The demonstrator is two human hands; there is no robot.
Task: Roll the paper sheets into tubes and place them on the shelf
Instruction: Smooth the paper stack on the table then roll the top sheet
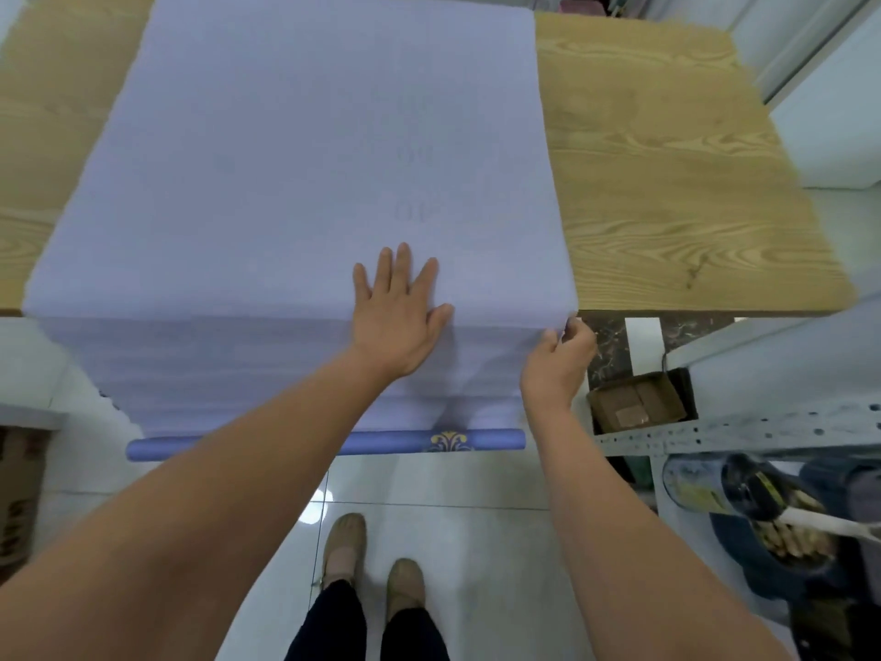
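Stack: a thick pile of pale lilac paper sheets (295, 159) lies on the light wooden table (667, 183), its near part draped over the table's front edge.
Left hand: the left hand (398, 312) lies flat on the top sheet near the front edge, fingers spread, pressing and not gripping.
Right hand: the right hand (560, 360) is at the pile's near right corner, thumb and fingertips closed in a pinch grip on what looks like the corner of the topmost sheet or sheets.
Rolled so far: one lilac paper tube with a gold ornament (333, 446) lies across below the hanging sheets, just behind the forearms; what carries it cannot be told.
Shelf: a grey perforated metal shelf frame (743, 434) stands at the right; no tube is seen on it.
Progress: early, by my judgement. One roll is made, none is visibly shelved, and nearly the whole pile is left.
Hard to make out: how many sheets the pinch holds; faint printing on the top sheet is unreadable; the shelf boards are cut off by the picture's edge; the items at lower right are blurred.
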